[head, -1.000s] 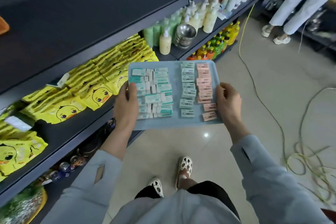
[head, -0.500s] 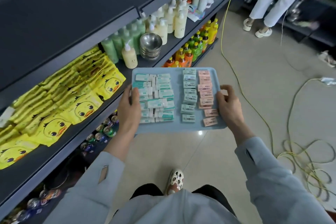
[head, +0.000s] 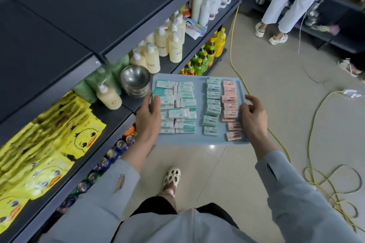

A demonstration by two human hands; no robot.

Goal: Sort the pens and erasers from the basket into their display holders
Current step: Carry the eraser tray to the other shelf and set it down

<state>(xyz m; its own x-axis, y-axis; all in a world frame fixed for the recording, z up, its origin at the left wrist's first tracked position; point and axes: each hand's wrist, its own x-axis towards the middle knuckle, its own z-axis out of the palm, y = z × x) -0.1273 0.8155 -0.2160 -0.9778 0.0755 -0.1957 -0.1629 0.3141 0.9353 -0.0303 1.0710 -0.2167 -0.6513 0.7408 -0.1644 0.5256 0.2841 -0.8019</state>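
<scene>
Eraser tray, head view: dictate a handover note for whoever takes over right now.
Hands: left hand grips the tray by its left edge, thumb on top; right hand grips the right edge. The tray is held roughly level in the aisle beside the shelf.
On it: white-teal erasers massed at left, green column in the middle, pink column at right.
Done: erasers grouped by colour.
Left: probably setting the tray down; no pens, basket or holders in view.

A pale blue rectangular plastic tray [head: 199,139] carries three groups: a crowded block of teal-and-white wrapped erasers [head: 177,104] at 9 o'clock, a column of pale green erasers [head: 213,107] near centre, and a column of pink erasers [head: 230,104] at 3 o'clock.
</scene>
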